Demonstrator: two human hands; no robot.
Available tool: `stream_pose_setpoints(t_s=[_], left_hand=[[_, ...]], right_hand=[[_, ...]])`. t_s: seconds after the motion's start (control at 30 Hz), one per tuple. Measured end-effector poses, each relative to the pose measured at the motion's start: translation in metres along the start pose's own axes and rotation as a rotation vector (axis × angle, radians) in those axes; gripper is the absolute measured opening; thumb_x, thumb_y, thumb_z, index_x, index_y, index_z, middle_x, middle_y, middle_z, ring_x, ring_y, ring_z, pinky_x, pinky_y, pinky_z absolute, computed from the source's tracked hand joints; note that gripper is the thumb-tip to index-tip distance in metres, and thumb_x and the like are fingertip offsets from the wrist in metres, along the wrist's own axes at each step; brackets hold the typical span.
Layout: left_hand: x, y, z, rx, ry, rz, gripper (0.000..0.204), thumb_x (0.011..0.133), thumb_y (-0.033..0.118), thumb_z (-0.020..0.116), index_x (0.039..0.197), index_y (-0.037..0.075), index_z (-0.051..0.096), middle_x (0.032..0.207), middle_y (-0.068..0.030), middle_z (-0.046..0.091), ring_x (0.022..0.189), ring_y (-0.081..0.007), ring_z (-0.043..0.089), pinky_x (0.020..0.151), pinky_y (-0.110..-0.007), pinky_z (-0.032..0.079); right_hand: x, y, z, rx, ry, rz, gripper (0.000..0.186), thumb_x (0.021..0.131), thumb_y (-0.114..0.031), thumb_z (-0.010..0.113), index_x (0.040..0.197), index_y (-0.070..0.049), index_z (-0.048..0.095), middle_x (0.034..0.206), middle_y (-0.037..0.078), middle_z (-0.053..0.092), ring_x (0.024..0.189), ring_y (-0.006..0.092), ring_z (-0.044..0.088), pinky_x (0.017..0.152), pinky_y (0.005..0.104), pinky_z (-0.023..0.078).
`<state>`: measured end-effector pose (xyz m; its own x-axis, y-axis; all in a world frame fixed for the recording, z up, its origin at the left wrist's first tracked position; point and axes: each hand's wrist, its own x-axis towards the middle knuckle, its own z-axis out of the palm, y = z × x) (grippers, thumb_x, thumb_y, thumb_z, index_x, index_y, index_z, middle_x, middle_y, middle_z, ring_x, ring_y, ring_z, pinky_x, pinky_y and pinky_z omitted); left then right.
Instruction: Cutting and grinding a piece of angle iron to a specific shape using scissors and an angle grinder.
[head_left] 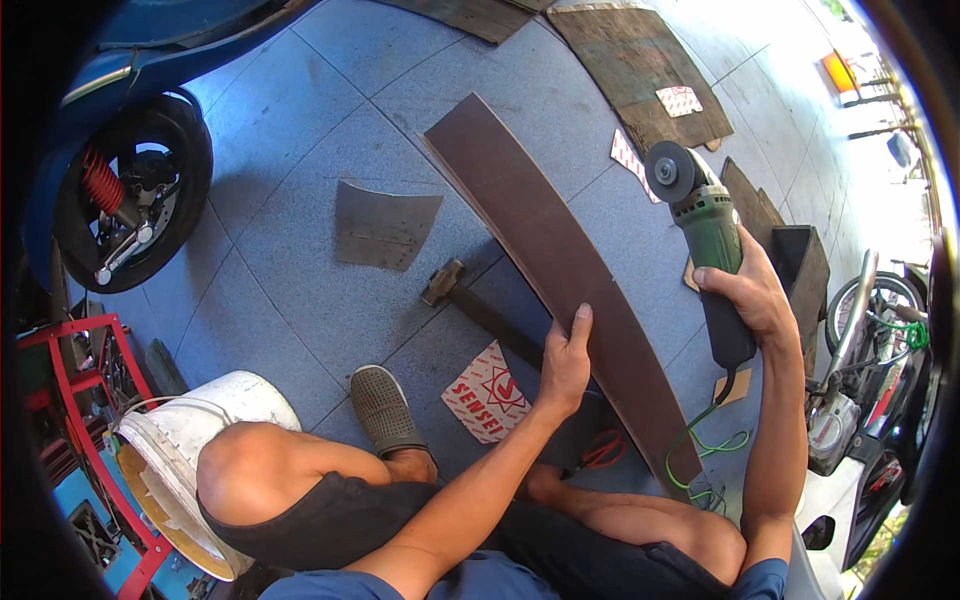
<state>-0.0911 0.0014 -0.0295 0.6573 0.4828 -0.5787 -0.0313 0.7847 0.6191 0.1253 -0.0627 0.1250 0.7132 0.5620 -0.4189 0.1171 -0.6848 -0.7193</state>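
My left hand (568, 370) grips the edge of a long brown metal strip (540, 235), thumb on its upper face and the other fingers hidden underneath. The strip slants from my right knee up toward the far middle. To its right, my right hand (758, 290) is wrapped round the body of a green and black angle grinder (708, 235), held raised with its dark disc (672, 172) at the far end. A green cord runs down from the grinder's base. Left of the strip, a sledgehammer (470, 305) lies on the floor, its handle partly hidden behind my hand and the strip.
A cut grey sheet piece (385, 225) lies on the blue tiled floor (290, 190). Near my feet are a printed paper scrap (487, 395) and red-handled scissors (604, 450). A white bucket (240, 400) stands left, a motorbike wheel (140, 190) beyond. Flattened cardboard (630, 70) lies far right.
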Motion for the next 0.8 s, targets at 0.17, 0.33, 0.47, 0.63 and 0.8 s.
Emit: stream_pose_setpoints(t_s=[0.17,0.33,0.47,0.63,0.8], left_hand=[[-0.001,0.001,0.002,-0.002,-0.003,0.010,0.058,0.111,0.039,0.051,0.145,-0.008,0.050,0.142,-0.0168,0.060,0.131,-0.0248,0.055,0.113,-0.036,0.041],[-0.003,0.004,0.005,0.019,0.009,0.022,0.055,0.111,0.037,0.052,0.145,-0.006,0.052,0.141,-0.0167,0.061,0.130,-0.0245,0.056,0.111,-0.035,0.043],[-0.004,0.003,0.003,0.013,0.020,0.044,0.054,0.111,0.037,0.052,0.145,-0.006,0.052,0.141,-0.0169,0.061,0.130,-0.0246,0.057,0.111,-0.035,0.043],[-0.006,0.003,-0.001,0.020,0.026,0.025,0.055,0.111,0.038,0.052,0.145,-0.005,0.053,0.142,-0.0167,0.061,0.131,-0.0253,0.056,0.111,-0.036,0.042],[-0.005,0.002,-0.002,-0.012,0.009,0.024,0.055,0.110,0.039,0.052,0.145,-0.004,0.053,0.142,-0.0167,0.061,0.132,-0.0258,0.056,0.113,-0.036,0.041]], right_hand=[[-0.005,-0.007,0.000,-0.044,0.005,-0.008,0.070,0.072,-0.021,0.080,0.131,0.008,0.056,0.096,0.013,0.067,0.080,0.0191,0.066,0.075,0.0323,0.055],[-0.015,-0.021,-0.001,-0.321,0.029,-0.072,0.072,0.071,-0.023,0.081,0.131,0.008,0.055,0.102,0.022,0.070,0.090,0.0305,0.070,0.087,0.0398,0.055],[-0.020,-0.036,0.006,-0.418,0.027,-0.061,0.074,0.071,-0.025,0.083,0.132,0.008,0.055,0.103,0.026,0.071,0.094,0.0341,0.071,0.089,0.0425,0.054],[-0.022,-0.048,0.015,-0.450,-0.011,-0.065,0.082,0.071,-0.028,0.083,0.137,0.009,0.052,0.104,0.027,0.070,0.094,0.0351,0.071,0.089,0.0425,0.055],[-0.015,-0.063,0.023,-0.542,-0.034,-0.065,0.086,0.071,-0.032,0.085,0.138,0.010,0.051,0.102,0.028,0.070,0.094,0.0366,0.071,0.089,0.0418,0.054]])
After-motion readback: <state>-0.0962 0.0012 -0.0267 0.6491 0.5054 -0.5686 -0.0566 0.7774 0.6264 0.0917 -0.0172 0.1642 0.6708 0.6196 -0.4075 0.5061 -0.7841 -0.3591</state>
